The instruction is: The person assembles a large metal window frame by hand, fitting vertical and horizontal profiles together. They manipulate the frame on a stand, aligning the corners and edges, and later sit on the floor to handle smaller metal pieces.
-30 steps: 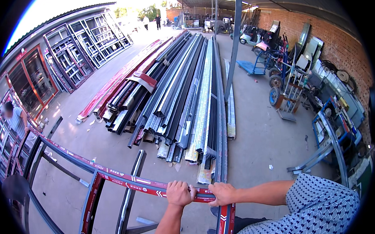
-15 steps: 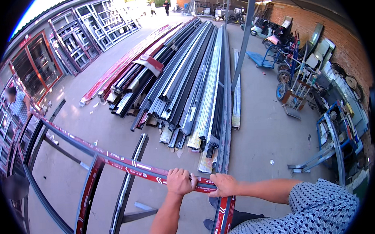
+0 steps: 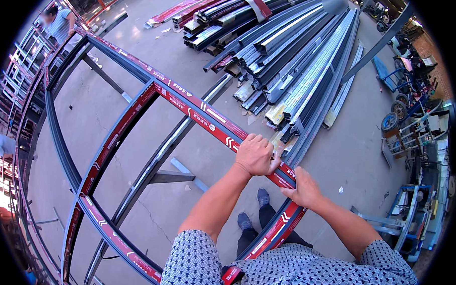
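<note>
A large window frame (image 3: pixel 207 124) of dark profile, covered in red and white printed film, reaches from my body to the far left. My left hand (image 3: pixel 257 154) is closed over its far rail, a little short of the right corner. Right beside that corner, my right hand (image 3: pixel 305 187) grips the same frame, its thumb on the near side. A crossbar (image 3: pixel 119 131) divides the frame into panes. Below lies a long metal support bar (image 3: pixel 155 157) with a side brace (image 3: pixel 171 177). What my fingertips touch underneath is hidden.
Another person (image 3: pixel 60 22) stands near the frame's far left end. Long metal profiles (image 3: pixel 305 54) lie piled ahead. A slanting post (image 3: pixel 380 44) rises to their right. Carts with wheels (image 3: pixel 389 122) and a blue metal rack (image 3: pixel 413 211) line the right side. More frames (image 3: pixel 31 54) stand left.
My view has tipped down and swung, so the pile sits higher and my shoes and more of the frame show. Both hands keep their hold on the frame near its right corner.
</note>
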{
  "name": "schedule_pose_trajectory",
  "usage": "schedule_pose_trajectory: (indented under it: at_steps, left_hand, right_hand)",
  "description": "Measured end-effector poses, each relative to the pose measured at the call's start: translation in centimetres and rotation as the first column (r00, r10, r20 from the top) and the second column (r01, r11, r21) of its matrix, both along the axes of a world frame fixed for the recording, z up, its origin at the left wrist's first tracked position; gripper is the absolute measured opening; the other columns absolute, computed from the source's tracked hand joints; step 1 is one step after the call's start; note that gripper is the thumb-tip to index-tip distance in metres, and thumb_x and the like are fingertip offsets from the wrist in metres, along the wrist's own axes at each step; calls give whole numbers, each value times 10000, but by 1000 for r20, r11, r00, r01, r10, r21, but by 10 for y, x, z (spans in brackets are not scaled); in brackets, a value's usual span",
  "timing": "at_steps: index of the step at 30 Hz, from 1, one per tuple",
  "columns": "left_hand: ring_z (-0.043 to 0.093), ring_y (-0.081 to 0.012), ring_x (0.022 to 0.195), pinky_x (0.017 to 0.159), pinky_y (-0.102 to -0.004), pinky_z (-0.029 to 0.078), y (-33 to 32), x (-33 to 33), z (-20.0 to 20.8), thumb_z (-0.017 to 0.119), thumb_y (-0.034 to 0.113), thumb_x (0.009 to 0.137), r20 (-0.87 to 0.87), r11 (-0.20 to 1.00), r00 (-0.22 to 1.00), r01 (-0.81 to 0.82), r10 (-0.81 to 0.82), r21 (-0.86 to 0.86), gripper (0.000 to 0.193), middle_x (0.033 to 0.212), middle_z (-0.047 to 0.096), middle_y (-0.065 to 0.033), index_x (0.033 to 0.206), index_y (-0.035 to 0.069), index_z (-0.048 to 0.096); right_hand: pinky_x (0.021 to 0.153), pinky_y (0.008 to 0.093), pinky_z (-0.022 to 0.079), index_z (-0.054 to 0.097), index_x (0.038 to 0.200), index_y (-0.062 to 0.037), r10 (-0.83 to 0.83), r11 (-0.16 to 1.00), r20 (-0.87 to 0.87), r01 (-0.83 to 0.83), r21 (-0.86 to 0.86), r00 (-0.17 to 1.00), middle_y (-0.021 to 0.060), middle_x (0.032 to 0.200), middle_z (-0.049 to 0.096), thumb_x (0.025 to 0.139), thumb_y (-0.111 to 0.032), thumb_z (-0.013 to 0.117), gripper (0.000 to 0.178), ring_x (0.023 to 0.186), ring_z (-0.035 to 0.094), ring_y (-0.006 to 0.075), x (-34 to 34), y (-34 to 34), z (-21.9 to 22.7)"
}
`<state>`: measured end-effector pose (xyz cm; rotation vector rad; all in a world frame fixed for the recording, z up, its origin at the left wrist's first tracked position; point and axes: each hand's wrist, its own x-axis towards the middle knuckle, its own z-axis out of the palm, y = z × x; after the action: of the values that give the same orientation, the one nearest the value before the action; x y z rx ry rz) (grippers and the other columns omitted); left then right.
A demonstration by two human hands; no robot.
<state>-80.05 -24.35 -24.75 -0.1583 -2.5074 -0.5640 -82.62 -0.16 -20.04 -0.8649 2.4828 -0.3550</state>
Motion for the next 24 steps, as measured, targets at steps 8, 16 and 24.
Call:
schedule_pose_trajectory:
  at_steps: [8,16,24]
  left_hand:
    - [614,-278,704,741,-409,486,-2,-1,0,746,276,799,15,1000,1000,-19,19,-12,275,672,584,-69,638,105,604]
    - [608,-258,699,746,-399,475,3,-9,-9,735,268,846,66,999,998,19,-16,-43,272,676,590,-62,658,100,636]
    - [598,-269,701,738,-405,479,3,-7,-7,695,221,876,48,998,999,12,-9,-55,258,674,572,-58,668,107,594]
  right_hand:
    - [809,574,584,496,1090,-12,-16,1000,-53,17,5,998,296,1051,728,852,-442,876,622,927,722,523,-2,-5,5]
    - [856,521,605,498,1140,-20,-34,997,121,26,72,992,279,1106,735,887,-467,854,625,989,753,456,-15,12,-2]
    - [850,534,594,496,1100,-6,-101,992,49,97,83,994,257,1095,724,862,-413,877,606,999,737,445,-1,14,4]
